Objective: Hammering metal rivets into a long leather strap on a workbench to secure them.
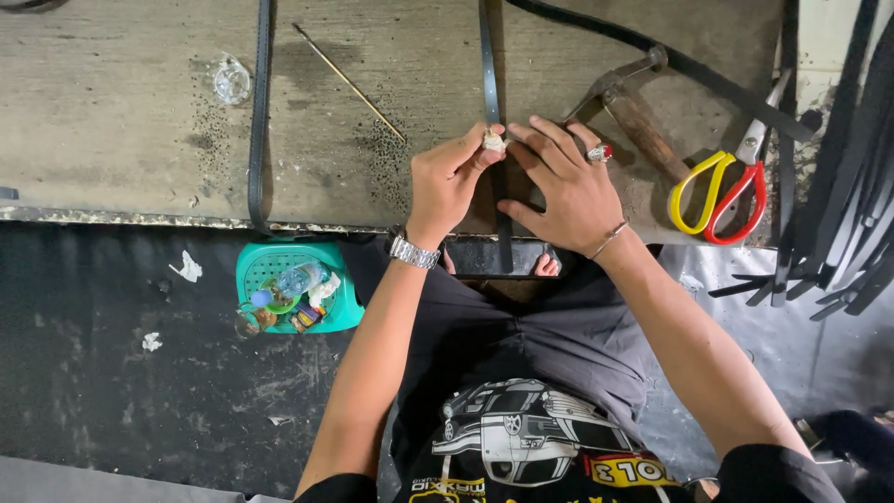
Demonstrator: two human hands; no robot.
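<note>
**Closely, two hands work a black strap at a worn bench**

Seen from above, a person presses a narrow black strap (492, 84) flat on a scuffed wooden bench (112, 112). The left hand (447, 182), a metal watch at its wrist, pinches a small whitish wad (494, 142) against the strap, fingertips closed on it. The right hand (568, 186), wearing a red-stoned ring and a thin bracelet, lies spread with its fingers open, holding the strap down just beside the left. A hammer (633, 116) and yellow-and-red scissors (722, 191) rest to the right. A thin stick (349, 82) and a second strap (259, 112) lie to the left. A teal basket (251, 265) sits on the dark floor below.
</note>
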